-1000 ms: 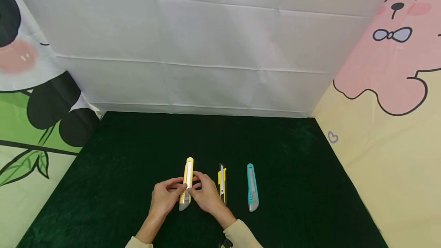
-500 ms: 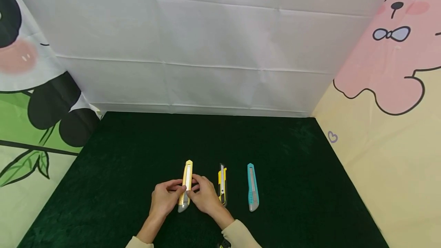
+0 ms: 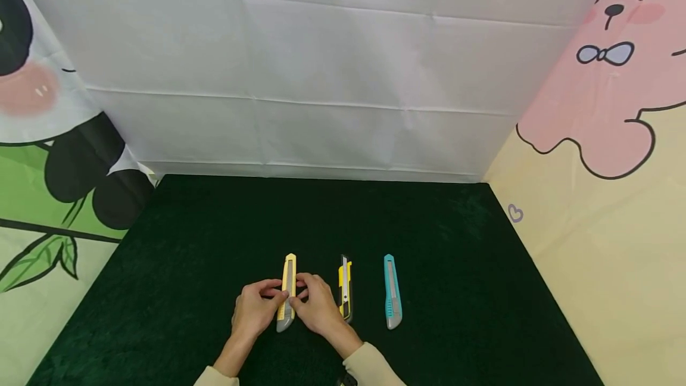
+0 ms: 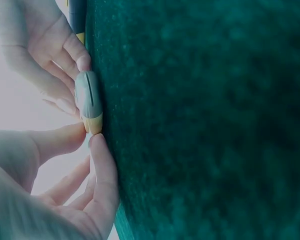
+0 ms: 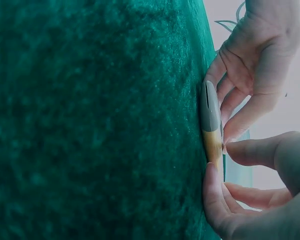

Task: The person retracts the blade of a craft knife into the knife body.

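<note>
A pale yellow utility knife with a grey end cap lies almost flat at the table's middle, its narrow tip pointing away from me. My left hand pinches its left edge with thumb and fingers. From the opposite edge, my right hand holds it the same way, both thumbs close together over the lower half. Both wrist views show the rounded grey cap close to the cloth, with fingers on either side. A yellow-and-black utility knife lies just right of my right hand, which partly covers its lower end.
Further right lies a turquoise utility knife with a grey end, roughly parallel to the others. Dark green cloth covers the table. A white sheet hangs behind it, and printed cartoon panels flank both sides.
The pale yellow knife has shifted slightly toward me and to the left, and the bright glare on it has faded. Both hands keep their hold; the other two knives stay put.
</note>
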The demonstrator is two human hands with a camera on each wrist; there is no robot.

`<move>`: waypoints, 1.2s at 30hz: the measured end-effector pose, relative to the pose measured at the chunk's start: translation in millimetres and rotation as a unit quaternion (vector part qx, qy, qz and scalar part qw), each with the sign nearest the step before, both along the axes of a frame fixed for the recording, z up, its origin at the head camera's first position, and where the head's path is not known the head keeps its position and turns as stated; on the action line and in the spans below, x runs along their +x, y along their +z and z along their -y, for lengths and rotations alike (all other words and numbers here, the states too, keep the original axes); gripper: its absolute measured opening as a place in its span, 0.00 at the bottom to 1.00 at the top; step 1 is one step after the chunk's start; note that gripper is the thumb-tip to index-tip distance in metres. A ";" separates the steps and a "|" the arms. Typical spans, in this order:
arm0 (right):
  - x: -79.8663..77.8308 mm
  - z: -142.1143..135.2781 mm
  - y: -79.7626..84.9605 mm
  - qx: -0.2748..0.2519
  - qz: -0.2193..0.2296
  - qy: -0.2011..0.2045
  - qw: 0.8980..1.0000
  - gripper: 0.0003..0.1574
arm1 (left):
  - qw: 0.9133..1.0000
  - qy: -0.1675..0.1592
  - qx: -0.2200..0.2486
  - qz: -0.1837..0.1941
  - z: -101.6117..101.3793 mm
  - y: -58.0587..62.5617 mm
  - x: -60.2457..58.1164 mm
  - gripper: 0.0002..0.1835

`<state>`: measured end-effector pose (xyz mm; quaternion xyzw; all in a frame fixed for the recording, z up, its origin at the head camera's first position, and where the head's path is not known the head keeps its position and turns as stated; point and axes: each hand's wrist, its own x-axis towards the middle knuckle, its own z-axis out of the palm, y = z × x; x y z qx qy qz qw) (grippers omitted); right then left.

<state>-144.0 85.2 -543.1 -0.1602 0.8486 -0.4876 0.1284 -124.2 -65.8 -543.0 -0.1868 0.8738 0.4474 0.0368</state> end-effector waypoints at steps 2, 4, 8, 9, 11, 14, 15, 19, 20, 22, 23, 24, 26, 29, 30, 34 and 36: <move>0.5 -0.1 -0.5 -0.003 -0.001 0.000 1.000 0.27 | 1.000 -0.004 -0.007 0.002 0.4 0.6 -0.3 0.18; 0.9 -0.6 -1.0 -0.004 0.000 -0.001 1.000 0.27 | 1.000 -0.009 -0.012 0.005 0.5 1.4 -0.3 0.18; 1.3 -2.3 -1.3 -0.009 -0.001 -0.001 1.000 0.26 | 1.000 -0.016 -0.020 0.008 -0.4 3.4 0.3 0.19; 1.5 -2.8 -1.4 -0.010 -0.004 -0.001 1.000 0.26 | 1.000 -0.018 -0.021 0.006 -0.8 3.9 0.5 0.19; 1.5 -3.8 -1.3 -0.012 -0.007 -0.002 1.000 0.25 | 0.999 -0.021 -0.026 0.001 -1.6 4.7 0.9 0.18; 1.3 -5.9 -2.1 -0.015 -0.013 -0.004 1.000 0.25 | 0.999 -0.026 -0.037 -0.014 -3.1 5.8 1.3 0.17; 1.2 -6.7 -2.1 -0.017 -0.014 -0.006 1.000 0.24 | 0.999 -0.028 -0.040 -0.019 -3.5 6.1 1.4 0.16; 0.7 -9.7 -1.9 -0.026 -0.022 -0.008 0.999 0.22 | 0.998 -0.032 -0.047 -0.040 -4.9 7.5 1.2 0.15; 0.7 -10.4 -1.4 -0.027 -0.024 -0.009 0.999 0.22 | 0.997 -0.034 -0.048 -0.045 -5.1 7.6 0.9 0.14; 0.8 -12.2 -0.8 -0.034 -0.032 -0.008 0.999 0.21 | 0.996 -0.038 -0.049 -0.056 -5.7 7.7 0.2 0.13; 0.8 -13.4 -0.5 -0.037 -0.034 -0.009 0.999 0.21 | 0.996 -0.040 -0.050 -0.061 -6.2 7.7 -0.2 0.13; 1.0 -14.9 0.1 -0.039 -0.035 -0.010 0.999 0.20 | 0.996 -0.041 -0.051 -0.066 -6.5 7.7 -0.4 0.12; 0.9 -18.0 1.2 -0.043 -0.041 -0.012 0.998 0.19 | 0.995 -0.043 -0.052 -0.076 -7.7 8.3 -0.5 0.11; -0.4 -23.4 3.8 -0.047 -0.047 -0.017 0.998 0.17 | 0.994 -0.043 -0.050 -0.087 -9.7 9.4 -0.9 0.10; -0.9 -25.1 4.8 -0.049 -0.052 -0.018 0.997 0.16 | 0.994 -0.042 -0.050 -0.093 -10.4 10.1 -0.9 0.10; -3.1 -30.2 8.6 -0.055 -0.066 -0.020 0.996 0.13 | 0.992 -0.036 -0.053 -0.112 -12.6 12.9 -1.8 0.09; -3.8 -32.6 10.1 -0.057 -0.068 -0.020 0.996 0.13 | 0.991 -0.035 -0.056 -0.119 -13.2 14.7 -2.0 0.10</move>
